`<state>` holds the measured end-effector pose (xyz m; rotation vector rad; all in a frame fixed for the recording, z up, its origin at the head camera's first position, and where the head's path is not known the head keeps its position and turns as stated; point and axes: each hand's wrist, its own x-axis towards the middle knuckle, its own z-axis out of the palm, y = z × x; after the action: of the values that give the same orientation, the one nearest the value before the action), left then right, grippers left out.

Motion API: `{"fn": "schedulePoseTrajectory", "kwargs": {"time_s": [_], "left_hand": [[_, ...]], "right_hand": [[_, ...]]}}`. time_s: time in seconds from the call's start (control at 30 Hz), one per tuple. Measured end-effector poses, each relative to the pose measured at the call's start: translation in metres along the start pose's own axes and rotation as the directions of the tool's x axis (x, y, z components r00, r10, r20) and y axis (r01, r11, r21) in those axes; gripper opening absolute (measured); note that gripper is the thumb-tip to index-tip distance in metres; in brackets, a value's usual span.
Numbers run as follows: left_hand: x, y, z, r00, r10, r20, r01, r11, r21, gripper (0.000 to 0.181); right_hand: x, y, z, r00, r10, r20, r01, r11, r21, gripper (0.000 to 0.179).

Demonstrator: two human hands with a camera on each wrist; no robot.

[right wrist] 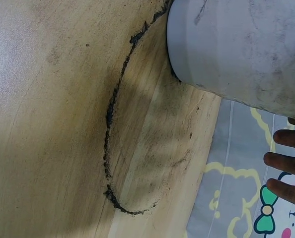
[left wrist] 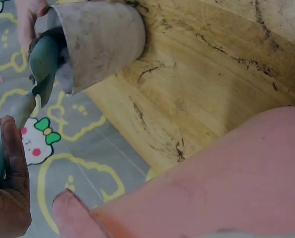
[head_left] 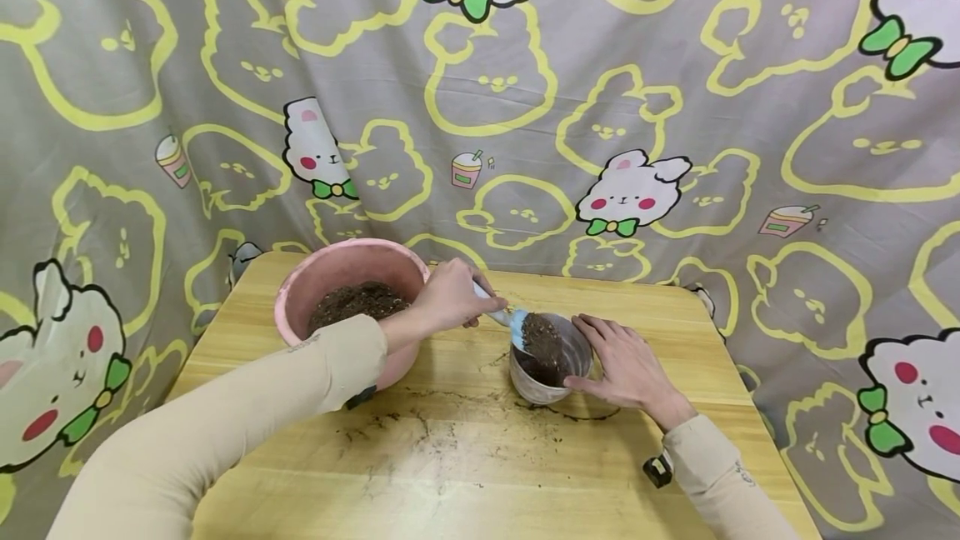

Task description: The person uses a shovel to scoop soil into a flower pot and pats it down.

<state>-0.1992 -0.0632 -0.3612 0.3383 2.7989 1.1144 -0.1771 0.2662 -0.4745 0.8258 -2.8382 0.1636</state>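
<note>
Cartoon rabbits and yellow outlines cover the grey cloth hung behind and around a wooden counter. On the counter's left side stands a pink basin with dark soil in it. Just to its right, near the middle, sits a small grey pot, partly filled with soil. The left hand reaches across in front of the basin, its fingers curled round the handle of a pale blue scoop; the scoop's blade is loaded with soil and tilts down over the pot's rim. The left wrist view shows the same grip from below, with the thumb pressed along the handle and the blade at the pot's mouth. The right hand rests against the pot's right side, fingers straight and spread, steadying rather than clutching it. Loose soil is scattered over the counter in front of the pot, and a thin dark ring of soil marks the wood just beside the pot's base. Both arms wear beige sleeves.
</note>
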Motion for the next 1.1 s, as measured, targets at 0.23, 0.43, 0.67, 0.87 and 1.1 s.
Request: {"fn": "schedulePoseTrajectory", "kwargs": {"time_s": [0.23, 0.43, 0.67, 0.87, 1.1], "left_hand": [[0.004, 0.006, 0.009, 0.998, 0.047, 0.048, -0.049, 0.998, 0.044, 0.021], [0.003, 0.01, 0.011, 0.989, 0.14, 0.044, -0.145, 0.98, 0.137, 0.019], [0.003, 0.016, 0.008, 0.977, 0.211, 0.027, -0.211, 0.951, 0.226, 0.02], [0.002, 0.018, 0.006, 0.972, 0.235, 0.025, -0.233, 0.939, 0.252, 0.019], [0.001, 0.014, 0.003, 0.977, 0.213, 0.016, -0.211, 0.951, 0.226, 0.021]], "right_hand": [[0.0, 0.0, -0.001, 1.0, 0.004, -0.002, -0.004, 1.0, -0.005, 0.104], [0.0, -0.001, -0.001, 1.0, -0.001, -0.004, 0.001, 1.0, -0.018, 0.104], [0.0, -0.001, -0.002, 1.0, -0.003, -0.017, 0.003, 1.0, -0.016, 0.103], [-0.001, -0.001, -0.002, 1.0, 0.0, -0.021, -0.001, 1.0, -0.012, 0.103], [-0.002, -0.001, -0.001, 1.0, -0.001, -0.021, 0.001, 1.0, -0.012, 0.104]]}}
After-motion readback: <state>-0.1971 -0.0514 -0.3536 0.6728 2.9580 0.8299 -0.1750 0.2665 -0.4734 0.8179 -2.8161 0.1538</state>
